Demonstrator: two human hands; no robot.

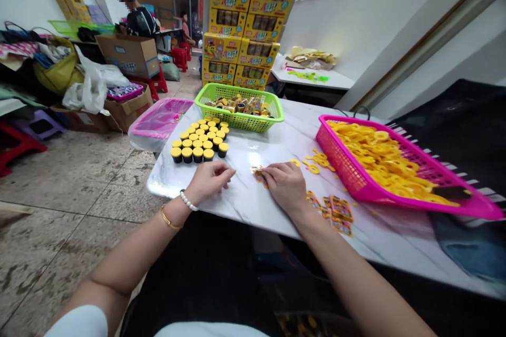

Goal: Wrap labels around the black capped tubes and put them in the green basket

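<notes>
- The right hand [285, 184] rests over the white marbled tabletop [241, 200], fingers bent and close together, their tips at a small, flat, multicoloured printed piece [258, 174]; whether they pinch or merely press it cannot be told. A loose grip could let so thin a piece slide away.
- The left hand [211, 181] is just beside it, curled narrow, thumb near forefinger; whether anything sits between them cannot be told.
- By the right forearm lie flat, multicoloured printed packs [340, 208], overlapping near the table's front edge; a backward sweep of that arm could push 1 or 2 off.
- Past the left hand, round black jars with yellow lids [197, 154] stand close together; a knuckle toppling 1 could tip its neighbours.
- To the right, loose yellow plastic ring-ended pieces [313, 169] lie beside a magenta plastic basket [338, 168] heaped with more; a bump could spill some.
- Behind the jars stands a lime-green plastic basket [245, 122].
</notes>
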